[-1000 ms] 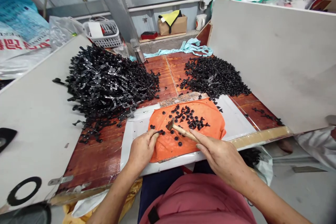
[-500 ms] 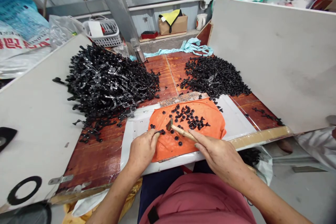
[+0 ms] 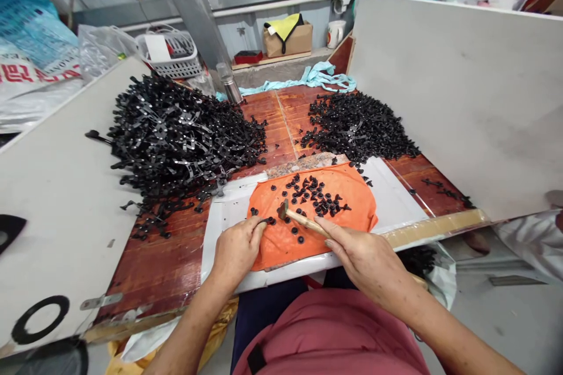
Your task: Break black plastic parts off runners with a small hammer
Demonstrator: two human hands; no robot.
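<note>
My right hand [image 3: 358, 246] is closed round the wooden handle of a small hammer [image 3: 303, 221]. The hammer's dark head is over the orange cloth [image 3: 281, 252], close to the fingertips of my left hand. My left hand [image 3: 237, 246] pinches a small black plastic part [image 3: 267, 220] at the cloth's left side; its far end meets a round black piece. Several small black round pieces with stems [image 3: 323, 199] lie loose on the cloth, mostly right of the hammer head. Whether the hammer touches anything is hard to see.
A tall heap of black strap-like plastic parts [image 3: 171, 135] stands at the left, and a lower pile of small black pieces [image 3: 358, 126] at the right. Grey boards [image 3: 457, 99] wall both sides. Behind are a metal-and-clear flask [image 3: 231, 85], a light-blue cloth strip [image 3: 316, 77] and a basket [image 3: 176, 61].
The whole view has shifted very slightly. Both hands, the hammer and the pinched part keep nearly the same places on the cloth.
</note>
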